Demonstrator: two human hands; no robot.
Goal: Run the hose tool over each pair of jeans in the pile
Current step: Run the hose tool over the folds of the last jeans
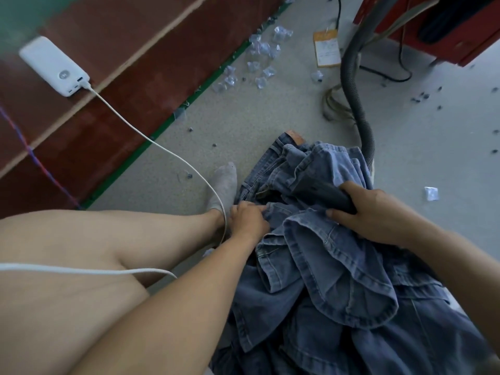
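Nearest the camera, the heap of rumpled blue denim jeans (338, 280) lies on the grey floor (270, 109) just beside the seated person's bare leg, spreading from the lower edge up toward mid-frame. Left hand (247, 220): fingers curled on a denim fold at the heap's left edge, pinching it taut. Right hand (370, 212): wrapped round the dark nozzle of the hose tool (322, 194), which rests on the topmost pair. The nozzle's long axis runs up and to the left from the right hand, toward the fold held by the left; judged the line of the coming stroke. Beyond, the ribbed grey hose (354, 90) climbs toward a red cabinet (438, 31).
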